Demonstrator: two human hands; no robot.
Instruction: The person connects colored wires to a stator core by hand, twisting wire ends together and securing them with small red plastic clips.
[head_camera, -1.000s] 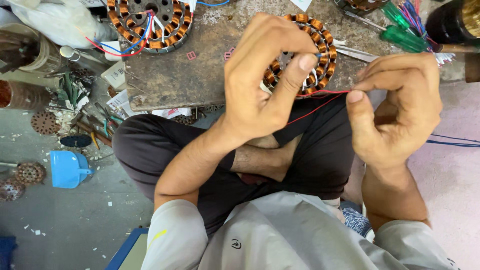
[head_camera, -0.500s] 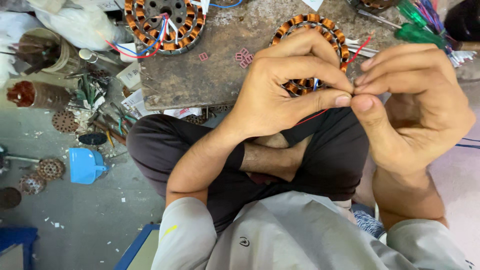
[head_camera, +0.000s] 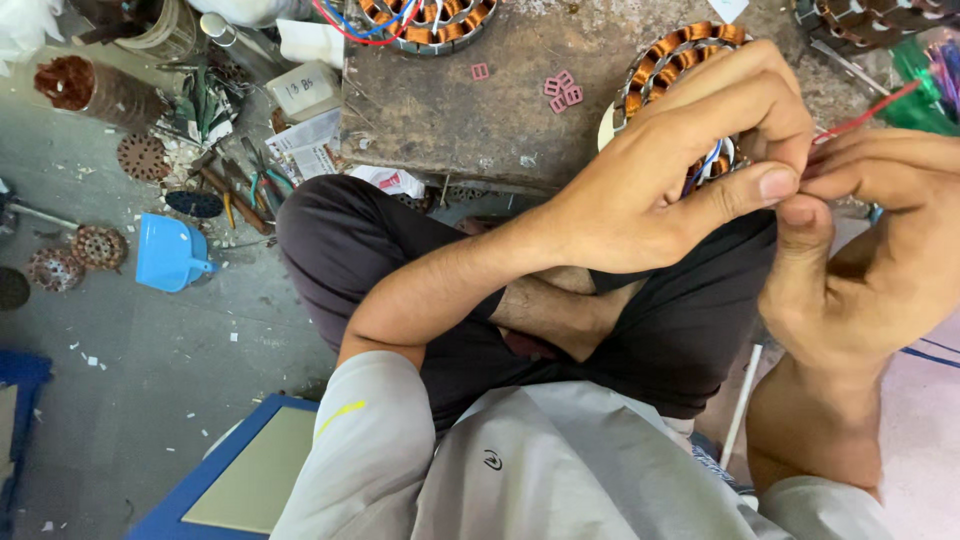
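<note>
My left hand (head_camera: 680, 170) reaches across and pinches a thin red wire (head_camera: 868, 108) between thumb and forefinger, over a round stator with copper coils (head_camera: 668, 55) on the low wooden board (head_camera: 470, 120). My right hand (head_camera: 880, 250) meets it fingertip to fingertip and grips the same wire. The wire runs up and right from the pinch. Blue and white leads show under my left fingers at the stator. I sit cross-legged, dark trousers below my hands.
A second stator (head_camera: 425, 18) with red and blue wires lies at the board's far edge. Small pink insulator pieces (head_camera: 562, 88) lie on the board. On the floor left: blue dustpan (head_camera: 170, 255), pliers, rusty round parts (head_camera: 140, 155), a copper wire spool (head_camera: 70, 85).
My view has shifted right and closer. Both hands stay joined at the red wire, now at the right of the stator, with the wire drawn up to the right.
</note>
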